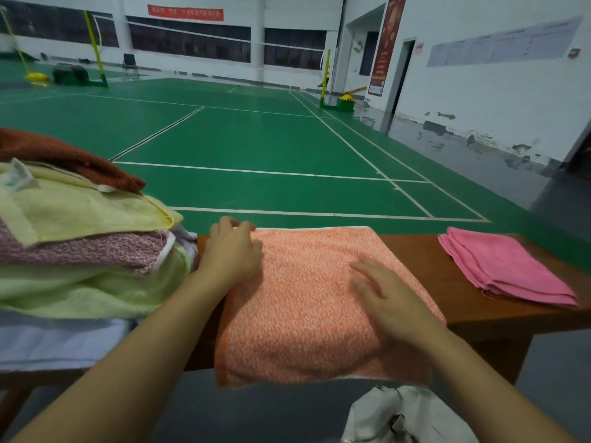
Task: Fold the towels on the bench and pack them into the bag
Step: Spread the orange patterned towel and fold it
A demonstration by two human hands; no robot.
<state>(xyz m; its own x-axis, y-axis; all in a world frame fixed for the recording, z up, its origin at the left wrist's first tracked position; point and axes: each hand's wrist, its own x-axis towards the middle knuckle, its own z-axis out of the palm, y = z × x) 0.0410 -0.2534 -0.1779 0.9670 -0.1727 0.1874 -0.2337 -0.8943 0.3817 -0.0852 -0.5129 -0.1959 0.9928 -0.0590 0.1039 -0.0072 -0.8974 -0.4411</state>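
The left hand [232,247] takes a curled grip on the far left corner of the orange towel [307,302], fingers bent over its edge, while the right hand [383,297] lies flat on the cloth right of centre, fingers straight and slightly blurred. The towel sits at lower centre, spread across the wooden surface [415,251] with its near edge hanging over. It looks soft, light and limp, best taken at the corners. Both forearms reach up from the bottom of the frame. Unfolded towels [80,238] pile at left; a folded pink towel [508,266] lies at right; a pale bag [406,417] shows at the bottom edge.
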